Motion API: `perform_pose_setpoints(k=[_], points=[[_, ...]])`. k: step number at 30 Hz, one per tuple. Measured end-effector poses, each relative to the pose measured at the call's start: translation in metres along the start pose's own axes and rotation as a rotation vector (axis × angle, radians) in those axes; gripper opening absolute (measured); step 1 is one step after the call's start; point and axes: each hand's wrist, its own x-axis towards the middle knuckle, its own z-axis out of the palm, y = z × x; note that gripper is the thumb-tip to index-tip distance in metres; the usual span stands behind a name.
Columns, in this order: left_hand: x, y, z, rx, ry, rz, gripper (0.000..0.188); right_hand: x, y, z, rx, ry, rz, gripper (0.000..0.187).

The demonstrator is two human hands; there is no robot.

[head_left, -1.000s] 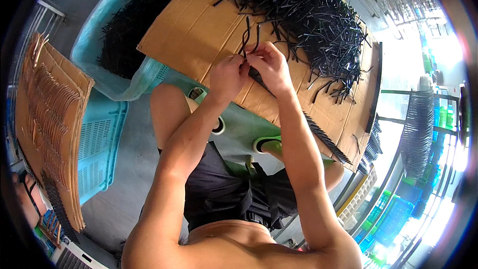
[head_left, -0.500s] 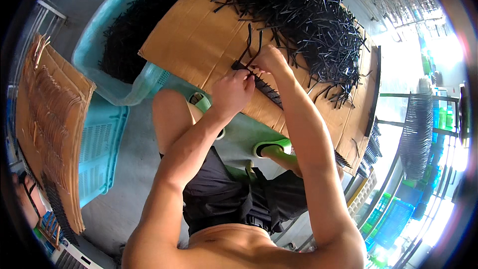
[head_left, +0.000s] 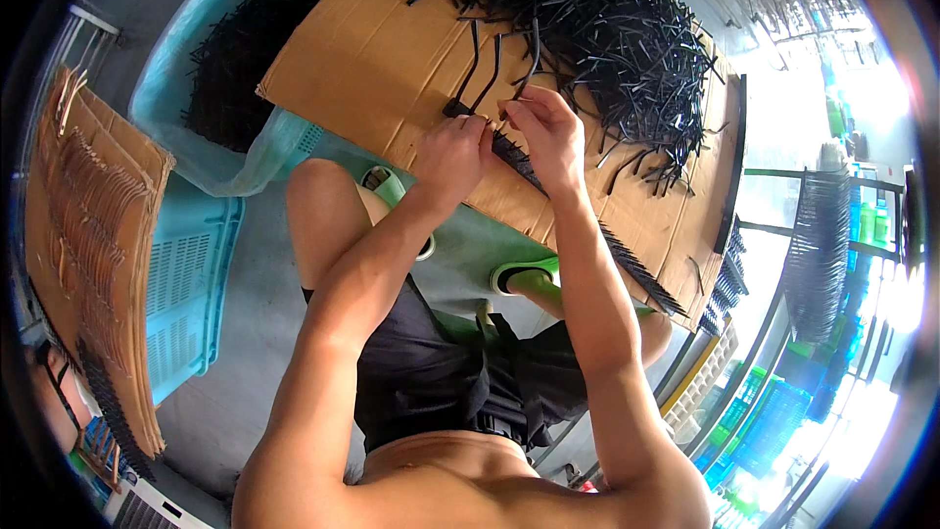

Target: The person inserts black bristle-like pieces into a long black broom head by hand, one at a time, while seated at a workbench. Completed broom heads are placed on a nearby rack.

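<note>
A long black toothed bar (head_left: 519, 159) lies slantwise along the near edge of the cardboard (head_left: 362, 69). My left hand (head_left: 452, 155) is closed on the bar close to its far-left end. Two thin black bent pieces, shaped like glasses temples (head_left: 487, 73), stand up from the bar beside that hand. Between the fingertips of my right hand (head_left: 550, 135), just to the right, is another such temple (head_left: 535, 49), its bent end pointing away from me. A big tangled heap of these black temples (head_left: 607, 29) covers the far part of the cardboard.
At the left, a blue basket (head_left: 162, 88) with a plastic liner holds more black pieces. Below it are another blue crate (head_left: 186, 284) and upright cardboard sheets (head_left: 93, 235) bearing rows of pieces. Racks with hanging black pieces (head_left: 818, 255) stand at the right.
My right hand has turned and now holds a third temple near the bar. The two temples beside my left hand remain upright. The whole view has shifted slightly.
</note>
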Motion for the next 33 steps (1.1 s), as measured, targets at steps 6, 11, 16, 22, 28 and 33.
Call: perform_pose_setpoints(k=[6, 11, 16, 22, 28, 33], points=[[0.001, -0.002, 0.001, -0.006, 0.01, 0.024, 0.009, -0.001, 0.006, 0.006, -0.145, -0.002, -0.018, 0.019], [0.0, -0.001, 0.002, -0.021, -0.002, 0.013, 0.008, -0.003, 0.003, 0.004, -0.119, -0.026, -0.044, 0.019], [-0.003, -0.002, 0.006, -0.035, -0.041, -0.028, 0.009, -0.011, -0.004, 0.008, -0.549, -0.066, -0.248, 0.017], [-0.001, -0.006, 0.001, 0.004, -0.047, -0.049, 0.012, 0.011, -0.01, -0.001, -0.572, -0.257, -0.291, 0.018], [0.006, -0.026, -0.009, 0.074, 0.112, -0.163, 0.02, 0.075, 0.018, -0.063, -0.827, 0.346, -0.028, 0.015], [0.006, -0.015, -0.026, 0.028, 0.034, -0.232, 0.012, 0.095, 0.018, -0.047, -1.026, 0.108, -0.145, 0.022]])
